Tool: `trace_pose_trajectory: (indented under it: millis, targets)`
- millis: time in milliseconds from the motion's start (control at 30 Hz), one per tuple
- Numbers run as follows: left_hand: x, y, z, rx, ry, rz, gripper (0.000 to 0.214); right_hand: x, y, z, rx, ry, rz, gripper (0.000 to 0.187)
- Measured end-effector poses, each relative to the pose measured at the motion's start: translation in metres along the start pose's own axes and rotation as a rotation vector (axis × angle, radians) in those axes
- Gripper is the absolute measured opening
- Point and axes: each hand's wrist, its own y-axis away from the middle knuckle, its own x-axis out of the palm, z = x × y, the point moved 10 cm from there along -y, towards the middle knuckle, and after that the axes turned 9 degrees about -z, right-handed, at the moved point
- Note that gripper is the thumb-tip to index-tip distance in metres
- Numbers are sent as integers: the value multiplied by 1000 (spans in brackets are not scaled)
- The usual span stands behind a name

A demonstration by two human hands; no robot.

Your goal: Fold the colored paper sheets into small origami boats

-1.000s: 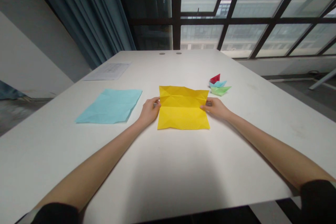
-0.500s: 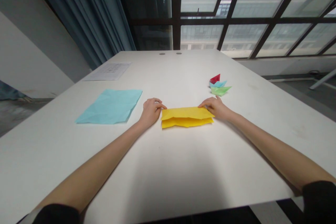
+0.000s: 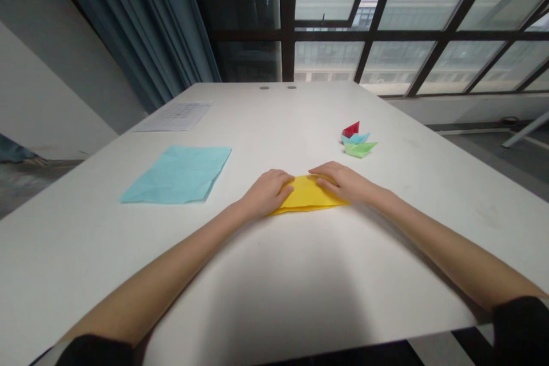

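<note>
A folded sheet of yellow paper point(image 3: 306, 194) lies on the white table in front of me, its layers pressed almost flat with the loose edges toward me. Over its left end rests my left hand point(image 3: 269, 191), fingers stretched along the far edge and thumb on top. My right hand point(image 3: 338, 180) lies across the right end, its fingers extended and the thumb apart from them on the paper. Both hands press on the paper without wrapping round it. They cover its two ends.
To the left lies a stack of light blue paper point(image 3: 178, 174), with a printed white sheet point(image 3: 174, 116) beyond it. At the right stand small folded paper boats: red point(image 3: 350, 130), blue point(image 3: 355, 138) and green point(image 3: 360, 150). The white table point(image 3: 274, 274) reaches toward the windows.
Both hands have moved inward from the ends onto the yellow paper. Its upper layer, raised before with a gap beneath, is now pressed down nearly flat.
</note>
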Motion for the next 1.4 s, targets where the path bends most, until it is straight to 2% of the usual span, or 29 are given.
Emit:
trace_pose_trajectory:
  millis: [133, 233, 333, 567, 733, 1100, 1400]
  targets:
    - [18, 6, -13, 42, -135, 64, 35, 30, 4, 19, -33, 40, 116, 52]
    - [22, 10, -15, 12, -197, 80, 36, 47, 9, 17, 22, 61, 176, 56]
    - [24, 12, -15, -13, -217, 96, 39, 54, 12, 12, 82, 56, 209, 58]
    - [43, 17, -3, -92, -178, 189, 56, 55, 12, 12, 99, 62, 229, 59]
    - [46, 20, 1, -104, -190, 214, 58, 57, 14, 9, 101, 71, 238, 59]
    - [44, 23, 3, -94, -179, 214, 59, 55, 19, 0, 115, 80, 237, 67]
    - [24, 47, 32, -235, -219, 204, 70, 53, 32, -29, 205, 120, 282, 71]
